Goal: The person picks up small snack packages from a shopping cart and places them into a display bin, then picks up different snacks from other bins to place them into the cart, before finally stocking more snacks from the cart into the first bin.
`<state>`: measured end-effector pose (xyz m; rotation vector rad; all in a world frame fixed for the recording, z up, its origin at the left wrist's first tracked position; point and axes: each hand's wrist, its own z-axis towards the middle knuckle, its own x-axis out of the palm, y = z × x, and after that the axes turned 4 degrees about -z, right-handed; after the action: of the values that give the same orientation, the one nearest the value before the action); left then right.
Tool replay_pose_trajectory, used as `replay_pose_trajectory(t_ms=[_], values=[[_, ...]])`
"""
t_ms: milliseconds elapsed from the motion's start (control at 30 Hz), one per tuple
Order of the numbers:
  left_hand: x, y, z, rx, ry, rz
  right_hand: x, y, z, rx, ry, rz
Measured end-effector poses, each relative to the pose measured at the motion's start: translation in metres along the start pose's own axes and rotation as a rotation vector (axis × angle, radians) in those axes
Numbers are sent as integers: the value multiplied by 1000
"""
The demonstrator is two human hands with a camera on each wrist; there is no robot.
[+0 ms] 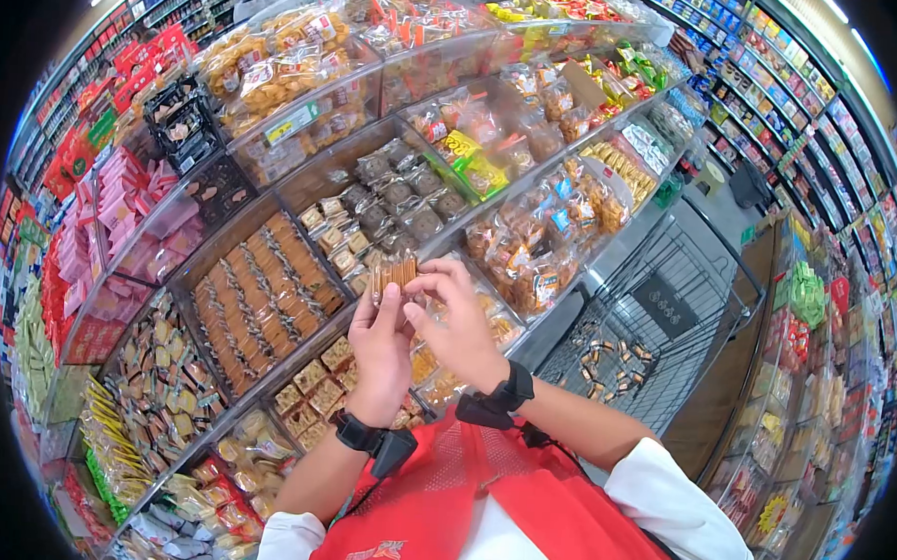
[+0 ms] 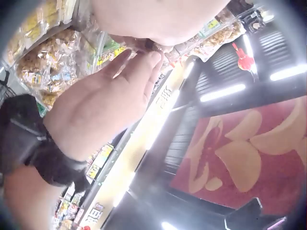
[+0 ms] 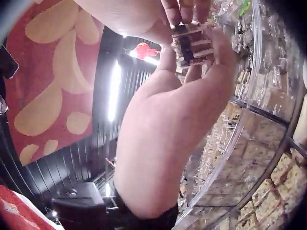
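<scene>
In the head view, a small clear-wrapped pack of brown stick-shaped biscuits point(image 1: 397, 274) is held up over the snack bins. The left hand point(image 1: 380, 352) grips it from below and the left, thumb along its near face. The right hand point(image 1: 457, 320) pinches its right side with thumb and fingers. In the right wrist view a dark band crosses the pack point(image 3: 186, 48), with the left hand point(image 3: 172, 108) round it and the right fingertips point(image 3: 187, 12) at its upper edge. The left wrist view shows the right hand point(image 2: 108, 100); the pack is mostly hidden there.
Beneath the hands, a bin of brown packs with dark stripes point(image 1: 258, 297) adjoins bins of dark round biscuits point(image 1: 412, 203) and pale wrapped pieces point(image 1: 338, 233). A grey shopping cart point(image 1: 668, 290) with several small packs point(image 1: 615, 367) stands right. Clear dividers point(image 1: 325, 119) edge the bins.
</scene>
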<state>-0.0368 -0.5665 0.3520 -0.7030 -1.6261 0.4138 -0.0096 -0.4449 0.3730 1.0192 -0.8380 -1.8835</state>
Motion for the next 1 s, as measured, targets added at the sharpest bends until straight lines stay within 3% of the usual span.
replay_pose_trajectory(t_ms=[133,200,300,367,500,633,733,867,967,1000], values=[[-5,-1,0,118,-11,198,9,-10,4,283,22,328],[-18,2,6,334,25,505,11,-4,11,395,22,324],[-27,-8,3,624,85,926,18,-7,17,502,209,565],[-26,-24,-2,842,141,1214,26,-2,21,594,205,695],[-43,-37,0,990,117,1414,49,-6,25,763,237,811],[-58,-57,-3,907,100,1412,68,-10,33,681,300,862],[-67,-97,-1,832,223,1426,65,-20,52,479,298,667],[-118,-147,38,495,528,1918,66,-19,90,87,451,143],[-137,-158,51,478,682,2129,90,-13,111,-308,617,-100],[-140,-161,54,473,709,2145,102,-12,115,-342,630,-119]])
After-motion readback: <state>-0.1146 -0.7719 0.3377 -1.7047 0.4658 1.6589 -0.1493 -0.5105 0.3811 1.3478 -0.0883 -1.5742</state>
